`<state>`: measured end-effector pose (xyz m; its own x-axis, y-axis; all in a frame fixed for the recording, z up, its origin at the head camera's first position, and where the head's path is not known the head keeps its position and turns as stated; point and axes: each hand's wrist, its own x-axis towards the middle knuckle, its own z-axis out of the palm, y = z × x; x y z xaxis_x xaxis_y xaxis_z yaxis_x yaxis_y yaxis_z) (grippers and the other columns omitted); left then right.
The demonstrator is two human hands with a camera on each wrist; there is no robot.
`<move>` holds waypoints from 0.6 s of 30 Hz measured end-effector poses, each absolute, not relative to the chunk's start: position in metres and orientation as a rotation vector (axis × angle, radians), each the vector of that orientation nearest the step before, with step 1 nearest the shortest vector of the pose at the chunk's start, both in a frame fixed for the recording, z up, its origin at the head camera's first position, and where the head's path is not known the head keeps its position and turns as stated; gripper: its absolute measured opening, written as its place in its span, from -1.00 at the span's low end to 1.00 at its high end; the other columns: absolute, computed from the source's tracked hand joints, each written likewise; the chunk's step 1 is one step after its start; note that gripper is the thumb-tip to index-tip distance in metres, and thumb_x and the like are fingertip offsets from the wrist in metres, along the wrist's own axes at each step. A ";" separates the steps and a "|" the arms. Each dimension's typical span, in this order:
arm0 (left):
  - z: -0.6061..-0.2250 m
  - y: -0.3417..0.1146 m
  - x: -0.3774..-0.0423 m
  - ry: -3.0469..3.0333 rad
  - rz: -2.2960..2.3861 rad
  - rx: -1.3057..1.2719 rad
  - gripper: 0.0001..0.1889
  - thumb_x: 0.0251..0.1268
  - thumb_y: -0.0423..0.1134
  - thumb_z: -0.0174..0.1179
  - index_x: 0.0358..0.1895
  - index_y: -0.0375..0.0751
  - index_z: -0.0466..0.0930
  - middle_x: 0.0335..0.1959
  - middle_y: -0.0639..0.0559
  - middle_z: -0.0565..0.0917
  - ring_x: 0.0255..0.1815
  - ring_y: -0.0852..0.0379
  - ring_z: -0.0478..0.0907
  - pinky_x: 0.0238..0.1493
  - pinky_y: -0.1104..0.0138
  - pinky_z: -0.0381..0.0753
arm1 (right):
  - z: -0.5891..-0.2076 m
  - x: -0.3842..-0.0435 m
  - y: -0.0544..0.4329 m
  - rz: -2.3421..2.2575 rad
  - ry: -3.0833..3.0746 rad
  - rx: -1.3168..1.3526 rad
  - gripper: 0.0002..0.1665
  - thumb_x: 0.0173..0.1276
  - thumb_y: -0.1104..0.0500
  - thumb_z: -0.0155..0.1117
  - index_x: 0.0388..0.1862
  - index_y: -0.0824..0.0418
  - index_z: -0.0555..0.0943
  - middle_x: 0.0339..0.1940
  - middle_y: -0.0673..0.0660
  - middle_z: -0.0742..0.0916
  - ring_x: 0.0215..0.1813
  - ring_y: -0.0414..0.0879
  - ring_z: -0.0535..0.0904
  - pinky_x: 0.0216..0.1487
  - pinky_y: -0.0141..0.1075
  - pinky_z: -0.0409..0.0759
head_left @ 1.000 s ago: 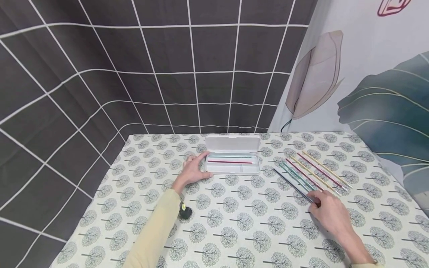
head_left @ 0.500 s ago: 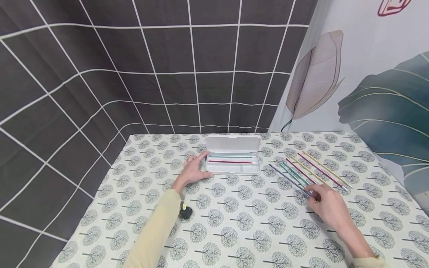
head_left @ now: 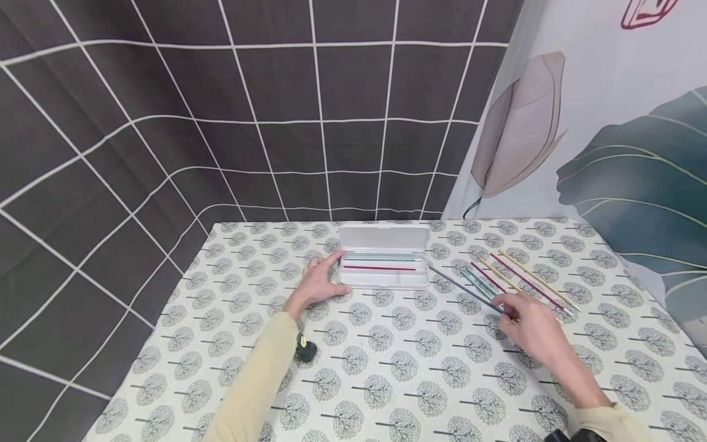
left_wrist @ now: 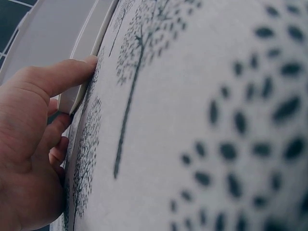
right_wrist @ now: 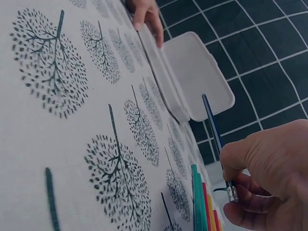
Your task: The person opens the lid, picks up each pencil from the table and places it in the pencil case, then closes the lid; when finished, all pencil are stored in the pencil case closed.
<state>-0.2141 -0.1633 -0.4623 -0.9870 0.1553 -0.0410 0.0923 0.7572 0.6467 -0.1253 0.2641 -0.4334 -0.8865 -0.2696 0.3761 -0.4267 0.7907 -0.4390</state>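
A white pencil case (head_left: 411,280) lies with its lid raised, a red pencil (head_left: 381,267) and greenish pencils (head_left: 381,256) inside. My left hand (head_left: 318,281) holds its left end, thumb at the front edge and fingers round the back corner. In the left wrist view the thumb (left_wrist: 72,76) presses the case's rim. My right hand (head_left: 531,324) pinches a dark blue pencil (head_left: 461,287) near its silver end, visible in the right wrist view beside the fingers (right_wrist: 236,161). The pencil's far tip points at the right end of the case.
Several loose pencils lie right of the case, beside my right hand: green (head_left: 479,282), red (head_left: 488,277) and yellow (head_left: 499,274), with another red (head_left: 527,281) and yellow (head_left: 538,279) farther right. A tree-print cloth (head_left: 386,368) covers the table. A dark gridded curtain (head_left: 353,147) hangs behind.
My right hand has lifted the dark blue pencil from beside the others and moved it left, bringing its far tip close to the case. The left hand has stayed in place.
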 end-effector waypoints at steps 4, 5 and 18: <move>-0.463 -0.164 -0.215 2.862 1.045 0.205 0.02 -0.09 -0.03 0.57 0.54 0.19 0.24 0.27 -0.25 0.44 0.32 -0.18 0.22 0.24 -0.10 0.22 | -0.432 -0.133 0.258 0.735 -2.677 0.577 -0.62 -0.02 0.47 0.41 -0.16 0.25 0.70 -0.44 -0.04 0.57 -0.50 -0.23 0.39 -0.63 -0.37 0.36; -0.463 -0.164 -0.214 2.862 1.044 0.206 0.02 -0.10 -0.03 0.57 0.53 0.19 0.24 0.27 -0.25 0.43 0.32 -0.19 0.22 0.23 -0.10 0.23 | -0.432 -0.135 0.256 0.736 -2.682 0.579 -0.63 -0.01 0.46 0.42 -0.16 0.24 0.71 -0.44 -0.04 0.57 -0.49 -0.23 0.39 -0.63 -0.37 0.36; -0.462 -0.163 -0.213 2.849 1.042 0.188 0.02 -0.05 -0.07 0.56 0.55 0.18 0.21 0.29 -0.25 0.42 0.33 -0.16 0.21 0.27 -0.10 0.20 | -0.429 -0.159 0.236 0.765 -2.699 0.672 -0.57 -0.01 0.49 0.33 -0.09 0.28 0.70 -0.38 0.05 0.59 -0.49 -0.19 0.41 -0.62 -0.36 0.39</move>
<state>-0.2134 -0.1629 -0.4618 -0.9871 0.1509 -0.0532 0.0810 0.7581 0.6471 -0.1592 0.2363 -0.4293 -0.8605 -0.3615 0.3589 -0.4960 0.7549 -0.4290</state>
